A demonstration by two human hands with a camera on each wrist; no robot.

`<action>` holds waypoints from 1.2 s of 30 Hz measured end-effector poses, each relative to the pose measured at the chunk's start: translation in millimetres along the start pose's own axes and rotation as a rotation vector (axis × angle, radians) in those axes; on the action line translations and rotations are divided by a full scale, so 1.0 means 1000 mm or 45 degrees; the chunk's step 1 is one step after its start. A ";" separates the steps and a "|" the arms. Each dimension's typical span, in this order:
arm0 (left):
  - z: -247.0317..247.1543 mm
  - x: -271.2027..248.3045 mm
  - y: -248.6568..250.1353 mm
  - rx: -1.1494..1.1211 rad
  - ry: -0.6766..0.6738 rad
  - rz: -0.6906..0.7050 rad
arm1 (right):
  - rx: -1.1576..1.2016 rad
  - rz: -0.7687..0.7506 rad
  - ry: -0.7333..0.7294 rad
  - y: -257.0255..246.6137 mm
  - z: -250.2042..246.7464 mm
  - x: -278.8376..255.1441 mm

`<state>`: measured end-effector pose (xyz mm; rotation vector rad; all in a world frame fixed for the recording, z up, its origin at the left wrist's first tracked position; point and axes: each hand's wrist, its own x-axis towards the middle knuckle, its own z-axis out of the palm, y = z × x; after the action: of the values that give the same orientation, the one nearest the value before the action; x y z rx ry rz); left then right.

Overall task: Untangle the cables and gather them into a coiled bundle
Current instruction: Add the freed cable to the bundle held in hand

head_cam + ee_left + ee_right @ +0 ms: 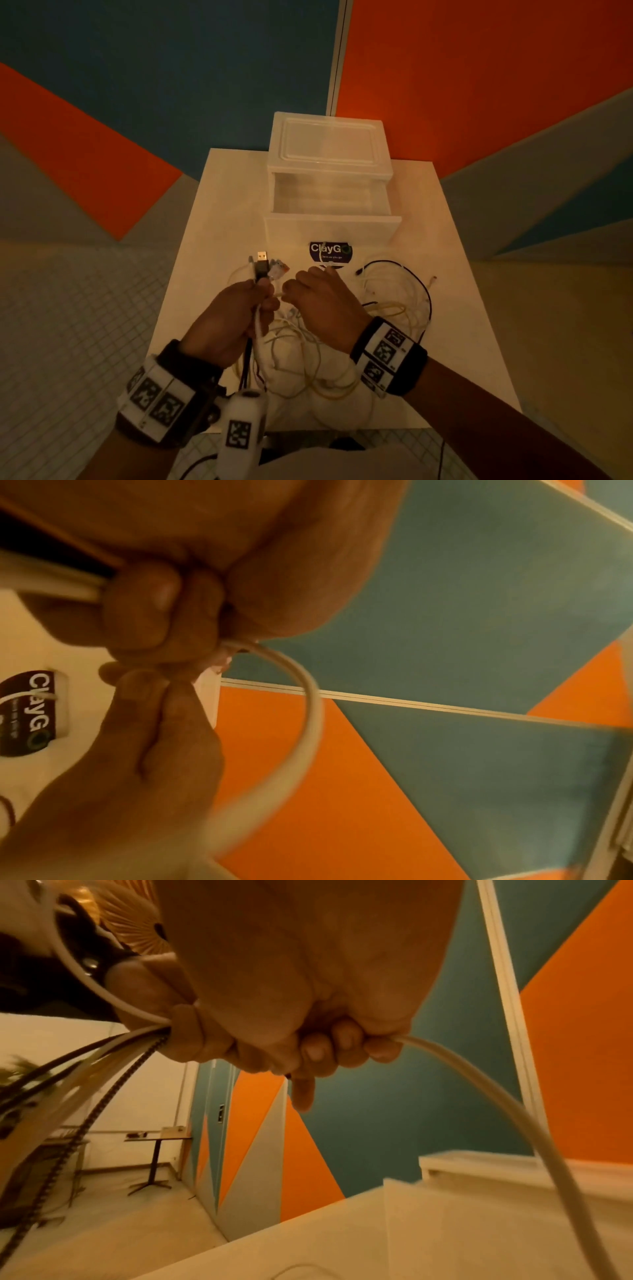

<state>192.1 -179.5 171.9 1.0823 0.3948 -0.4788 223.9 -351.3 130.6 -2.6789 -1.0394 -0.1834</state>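
Above the small white table [462, 308], my left hand [262, 291] grips a bunch of cable ends, with a black USB plug [262, 265] and other connectors sticking up from the fist. Just to its right, my right hand [296, 287] pinches one white cable. The left wrist view shows my left hand [161, 607] curled round the cables, and a white cable [313, 710] arcing out of it. In the right wrist view my right hand [342, 1050] closes on a white cable [514, 1112]. A tangle of white and black cables [394, 308] lies on the table below and to the right.
A white plastic drawer unit [329, 147] stands at the back of the table, its drawer [330, 226] pulled out toward me with a dark ClayGo sticker [330, 253] on the front. Tiled floor surrounds the table. Orange and teal walls stand behind.
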 end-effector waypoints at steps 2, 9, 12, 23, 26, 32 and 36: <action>-0.002 -0.003 0.006 -0.078 -0.059 0.099 | 0.281 0.074 -0.086 0.013 0.006 -0.003; -0.048 -0.028 0.052 -0.682 -0.622 0.391 | 0.344 0.777 -0.477 0.096 0.040 -0.045; -0.053 -0.032 0.061 -0.672 -0.601 0.413 | 0.309 0.844 -0.367 0.113 0.044 -0.046; 0.008 0.006 -0.007 0.402 0.073 0.579 | 0.488 0.302 0.035 0.016 -0.005 -0.004; 0.013 0.013 -0.014 0.439 0.179 0.634 | 0.459 0.216 -0.092 -0.004 -0.002 -0.006; 0.018 0.003 -0.015 0.363 0.163 0.630 | 0.515 0.162 -0.180 -0.009 -0.003 -0.010; 0.009 -0.007 -0.007 0.343 0.113 0.672 | 0.669 0.184 -0.187 0.000 0.002 -0.026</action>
<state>183.1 -189.3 174.0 1.4152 0.1104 -0.0116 205.2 -367.4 123.1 -2.2925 -0.7897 0.2814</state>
